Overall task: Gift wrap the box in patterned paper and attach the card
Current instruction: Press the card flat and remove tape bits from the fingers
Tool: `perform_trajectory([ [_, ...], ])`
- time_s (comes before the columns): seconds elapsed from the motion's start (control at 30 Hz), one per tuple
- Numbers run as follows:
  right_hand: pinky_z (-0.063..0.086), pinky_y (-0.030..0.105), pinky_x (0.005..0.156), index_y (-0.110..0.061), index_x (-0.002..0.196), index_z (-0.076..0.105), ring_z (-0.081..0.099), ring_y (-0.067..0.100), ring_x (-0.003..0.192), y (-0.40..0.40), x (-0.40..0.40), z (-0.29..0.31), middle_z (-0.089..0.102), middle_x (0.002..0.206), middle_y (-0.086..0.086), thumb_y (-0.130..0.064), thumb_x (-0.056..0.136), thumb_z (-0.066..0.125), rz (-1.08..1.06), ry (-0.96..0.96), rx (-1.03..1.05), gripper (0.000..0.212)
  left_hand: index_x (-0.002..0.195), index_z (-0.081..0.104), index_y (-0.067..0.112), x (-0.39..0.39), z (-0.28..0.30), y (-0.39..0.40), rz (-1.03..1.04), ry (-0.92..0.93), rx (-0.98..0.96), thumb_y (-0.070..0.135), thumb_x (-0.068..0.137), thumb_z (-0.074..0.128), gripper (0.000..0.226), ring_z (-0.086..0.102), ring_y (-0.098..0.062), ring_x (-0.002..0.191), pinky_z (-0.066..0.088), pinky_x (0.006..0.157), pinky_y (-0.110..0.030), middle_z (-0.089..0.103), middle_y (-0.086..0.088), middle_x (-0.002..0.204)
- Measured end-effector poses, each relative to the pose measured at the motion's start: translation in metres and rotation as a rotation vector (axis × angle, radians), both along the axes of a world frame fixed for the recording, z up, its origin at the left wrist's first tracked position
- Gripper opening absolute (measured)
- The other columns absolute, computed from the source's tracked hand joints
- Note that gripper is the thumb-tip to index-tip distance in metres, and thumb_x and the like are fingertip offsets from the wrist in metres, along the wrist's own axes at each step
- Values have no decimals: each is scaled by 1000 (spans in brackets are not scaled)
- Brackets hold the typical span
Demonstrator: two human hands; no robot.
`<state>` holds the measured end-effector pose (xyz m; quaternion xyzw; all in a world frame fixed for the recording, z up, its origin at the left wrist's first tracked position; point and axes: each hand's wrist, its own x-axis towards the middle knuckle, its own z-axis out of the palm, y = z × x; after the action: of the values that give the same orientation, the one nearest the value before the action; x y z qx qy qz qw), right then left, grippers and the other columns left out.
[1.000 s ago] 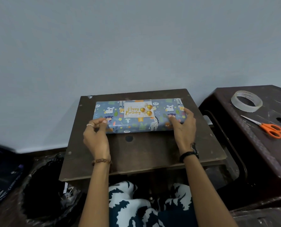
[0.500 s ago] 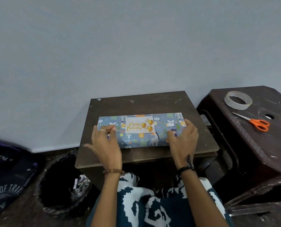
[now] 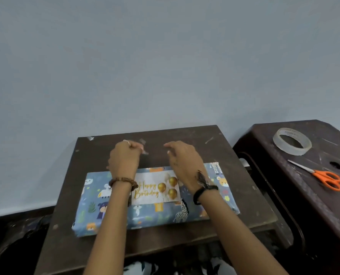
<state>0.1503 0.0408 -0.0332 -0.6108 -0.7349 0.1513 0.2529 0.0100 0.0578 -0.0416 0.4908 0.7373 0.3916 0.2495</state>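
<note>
The box (image 3: pixel 89 205), wrapped in blue paper printed with animals, lies flat on the dark wooden table (image 3: pixel 244 185). A white "Happy Birthday" card (image 3: pixel 155 187) with gold balloons lies on its top face. Both my hands are raised beyond the box, over the table's far half. My left hand (image 3: pixel 123 159) pinches a small clear strip of tape (image 3: pixel 143 149) at its fingertips. My right hand (image 3: pixel 185 161) hovers beside it with fingers loosely curled, and nothing shows in it. My forearms cross over the box and hide parts of the card's edges.
A dark plastic stool (image 3: pixel 324 205) stands to the right with a roll of clear tape (image 3: pixel 296 150) and orange-handled scissors (image 3: pixel 327 178) on it. A dark bin (image 3: pixel 16 245) sits at the lower left. A plain wall rises right behind the table.
Both hands have left the box's near edge and reached up past it. The left now pinches a tape strip. The box sits nearer to me on the table.
</note>
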Motion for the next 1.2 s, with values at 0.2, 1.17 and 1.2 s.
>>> perform_trajectory([
  [0.2,38,33,96,-7,122,55,46,27,121,69,44,-6,51,132,11,-6,92,39,-263,-157,-156,34,75,69,23,-7,-17,0,-110,275,-106,16,88,52,22,55,-11,75,34,60,-24,66,11,84],
  [1.17,31,31,62,-1,111,47,58,35,91,79,75,-25,63,100,18,4,86,42,-498,-285,-7,25,88,65,19,18,3,-1,-193,-632,5,13,88,61,8,66,-8,70,53,62,-11,67,5,86],
  [1.2,30,31,61,-2,110,48,59,34,88,80,78,-25,64,98,17,4,86,44,-504,-263,9,26,89,66,19,17,3,0,-179,-650,6,13,88,61,8,66,-8,71,53,62,-12,67,5,86],
])
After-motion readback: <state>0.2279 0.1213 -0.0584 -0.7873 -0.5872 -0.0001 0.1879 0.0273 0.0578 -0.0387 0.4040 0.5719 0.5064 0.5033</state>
